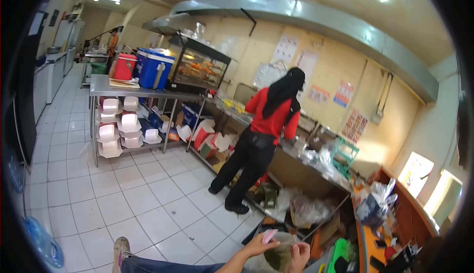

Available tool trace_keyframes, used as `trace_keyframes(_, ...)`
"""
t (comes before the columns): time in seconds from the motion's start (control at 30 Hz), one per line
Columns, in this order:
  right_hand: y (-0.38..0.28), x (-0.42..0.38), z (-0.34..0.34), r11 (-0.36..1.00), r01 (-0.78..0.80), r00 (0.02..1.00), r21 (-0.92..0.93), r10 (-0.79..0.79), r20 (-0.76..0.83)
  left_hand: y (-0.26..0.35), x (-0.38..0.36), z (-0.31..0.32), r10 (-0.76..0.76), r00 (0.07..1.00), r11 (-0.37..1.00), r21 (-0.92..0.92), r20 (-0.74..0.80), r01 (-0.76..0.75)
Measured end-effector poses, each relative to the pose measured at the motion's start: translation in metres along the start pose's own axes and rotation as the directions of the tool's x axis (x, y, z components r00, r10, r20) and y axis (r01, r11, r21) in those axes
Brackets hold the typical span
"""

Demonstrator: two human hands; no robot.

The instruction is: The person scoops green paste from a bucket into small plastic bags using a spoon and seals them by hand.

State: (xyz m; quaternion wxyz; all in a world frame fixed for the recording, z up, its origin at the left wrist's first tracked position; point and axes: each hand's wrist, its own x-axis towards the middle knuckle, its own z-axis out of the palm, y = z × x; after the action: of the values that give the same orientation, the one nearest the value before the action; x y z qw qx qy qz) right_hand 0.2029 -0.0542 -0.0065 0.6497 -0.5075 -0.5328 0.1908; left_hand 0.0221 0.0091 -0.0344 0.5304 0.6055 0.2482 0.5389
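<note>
Near the bottom edge, my left hand (259, 246) is closed on a small pink item (269, 236), held between thumb and fingers. Just to its right, my right hand (299, 256) has its fingers pinched together at the rim of a clear plastic bag (256, 263); whether it grips the rim or something small is too tiny to tell. The bag hangs between and below both hands, with dark green contents (277, 258) inside. A green object (336, 255) lies right of my right hand.
A person in red (271, 110) stands facing the steel counter (316, 167). A steel table (106, 89) bears coolers (155, 70), with boxes (111, 132) below. An orange desk (368, 243) with clutter is at the right. Blue water bottles (44, 241) stand lower left.
</note>
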Motion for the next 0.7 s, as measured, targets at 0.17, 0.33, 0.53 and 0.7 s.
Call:
trace_keyframes(0.17, -0.005, 0.006, -0.011, 0.997, -0.069, 0.988, -0.024, 0.071, 0.14, -0.001, 0.008, -0.001, -0.064, 0.997, 0.99, -0.125, -0.039, 0.059)
trace_keyframes(0.33, 0.043, 0.014, -0.025, 0.974, 0.051, 0.961, -0.219, 0.011, 0.276, 0.028, -0.008, 0.006, 0.018, 0.994, 0.997, -0.071, 0.107, -0.01)
trace_keyframes(0.53, 0.016, 0.002, -0.017, 0.999, -0.052, 0.973, 0.009, 0.049, 0.225, 0.022, -0.008, 0.003, 0.0, 0.993, 0.993, 0.12, 0.12, -0.015)
trace_keyframes(0.7, -0.035, -0.01, -0.013, 0.93, 0.004, 0.97, -0.368, 0.085, 0.227, 0.042, -0.016, 0.004, 0.14, 0.983, 0.954, 0.25, 0.119, -0.166)
